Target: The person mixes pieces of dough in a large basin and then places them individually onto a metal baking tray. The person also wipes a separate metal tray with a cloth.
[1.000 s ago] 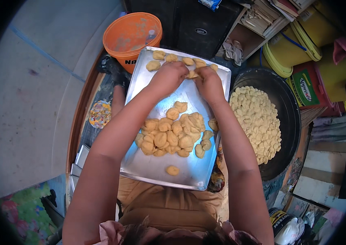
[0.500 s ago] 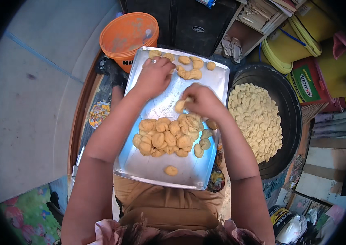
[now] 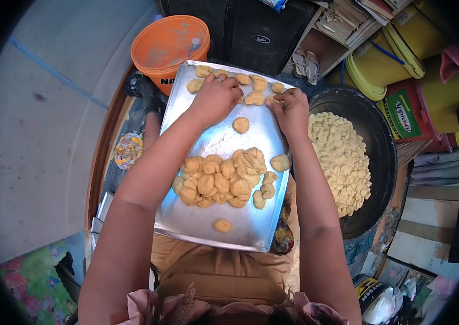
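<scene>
A silver metal tray [image 3: 186, 222] rests tilted on my lap, bearing pieces of yellow dough. My left hand [image 3: 217, 99] is over its far part, fingers curled down beside the far row of dough pieces [image 3: 255, 98]; what lies under them is hidden. At the far right edge, my right hand [image 3: 293, 111] has its fingers bent round a piece of dough [image 3: 276, 102], mostly covered by the fingertips. A round dough ball [image 3: 240, 125] sits alone between my wrists. Nearer me lies a heaped cluster of dough [image 3: 216, 181], with smaller pieces to its right and a lone ball [image 3: 222, 225] in front.
A black round tub [image 3: 384, 162] to the right holds many small dough lumps [image 3: 343, 162]. An orange bucket [image 3: 169, 46] stands beyond the tray's far left corner. Yellow buckets [image 3: 381, 65] and a shelf [image 3: 321, 46] are at the far right. A pale panel [image 3: 50, 135] rises on the left.
My right hand has moved away and to the right, to the tray's far right edge. A dough ball now lies in the middle. My left hand has shifted slightly right, uncovering dough at the far left.
</scene>
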{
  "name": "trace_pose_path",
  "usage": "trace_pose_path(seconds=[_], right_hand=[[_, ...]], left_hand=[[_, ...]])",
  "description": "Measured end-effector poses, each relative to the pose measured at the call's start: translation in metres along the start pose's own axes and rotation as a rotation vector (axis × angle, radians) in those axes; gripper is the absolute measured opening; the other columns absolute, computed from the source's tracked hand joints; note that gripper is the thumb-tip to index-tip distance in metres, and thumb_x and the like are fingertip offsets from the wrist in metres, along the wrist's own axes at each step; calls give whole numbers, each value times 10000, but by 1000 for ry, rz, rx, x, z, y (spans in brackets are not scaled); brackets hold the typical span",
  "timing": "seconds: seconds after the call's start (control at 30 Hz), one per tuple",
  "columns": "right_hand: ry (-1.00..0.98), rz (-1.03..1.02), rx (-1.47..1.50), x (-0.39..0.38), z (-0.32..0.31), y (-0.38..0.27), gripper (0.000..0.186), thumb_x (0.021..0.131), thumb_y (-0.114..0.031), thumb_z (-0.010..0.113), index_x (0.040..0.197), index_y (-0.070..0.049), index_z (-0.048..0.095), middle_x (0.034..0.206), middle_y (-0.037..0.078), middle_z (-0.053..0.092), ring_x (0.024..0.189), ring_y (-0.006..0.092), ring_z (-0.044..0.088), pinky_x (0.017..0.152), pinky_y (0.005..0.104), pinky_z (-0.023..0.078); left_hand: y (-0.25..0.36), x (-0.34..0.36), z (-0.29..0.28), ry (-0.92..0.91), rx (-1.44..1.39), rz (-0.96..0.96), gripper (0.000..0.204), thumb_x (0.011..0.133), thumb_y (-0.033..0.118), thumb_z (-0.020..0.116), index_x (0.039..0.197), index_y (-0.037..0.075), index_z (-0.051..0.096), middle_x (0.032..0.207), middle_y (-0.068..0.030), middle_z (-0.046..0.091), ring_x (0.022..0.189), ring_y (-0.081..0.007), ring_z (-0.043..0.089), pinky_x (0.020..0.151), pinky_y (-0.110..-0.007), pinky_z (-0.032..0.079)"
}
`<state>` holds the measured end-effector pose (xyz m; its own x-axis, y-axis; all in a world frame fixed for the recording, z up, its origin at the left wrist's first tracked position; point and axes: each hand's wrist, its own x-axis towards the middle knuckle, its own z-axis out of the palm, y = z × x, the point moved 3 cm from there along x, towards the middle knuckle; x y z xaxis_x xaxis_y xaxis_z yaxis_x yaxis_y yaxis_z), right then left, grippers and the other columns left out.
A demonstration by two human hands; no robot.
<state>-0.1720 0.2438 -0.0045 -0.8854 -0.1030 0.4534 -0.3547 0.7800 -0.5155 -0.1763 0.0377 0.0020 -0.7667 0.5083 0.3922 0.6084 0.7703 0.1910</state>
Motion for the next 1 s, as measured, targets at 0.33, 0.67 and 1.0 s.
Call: trace_pose_path(seconds=[0.33,0.67,1.0], right_hand=[[-11,-229,-186,-6,9,-45,336,776,-367,722,968,-91,704,945,62,625,993,267,532,870,406,371],[-628,10,174,-18,25,-75,240,759,-134,721,966,-38,646,975,161,658,953,351,625,829,410,495],[-335,-70,192,0,58,-122,202,748,-64,658,947,-30,651,978,140,626,943,326,603,843,413,475]], left_hand=[[1,-4,-20,145,-72,-68,171,855,179,632,985,74,668,990,-98,623,993,-277,573,887,-424,397],[7,-123,-71,-392,-702,-296,278,813,104,686,1071,10,646,1025,-127,614,1037,-310,582,904,-379,462],[-31,-134,-66,-104,-875,-658,282,859,118,685,1121,18,654,926,-98,682,839,-166,638,764,-302,498]])
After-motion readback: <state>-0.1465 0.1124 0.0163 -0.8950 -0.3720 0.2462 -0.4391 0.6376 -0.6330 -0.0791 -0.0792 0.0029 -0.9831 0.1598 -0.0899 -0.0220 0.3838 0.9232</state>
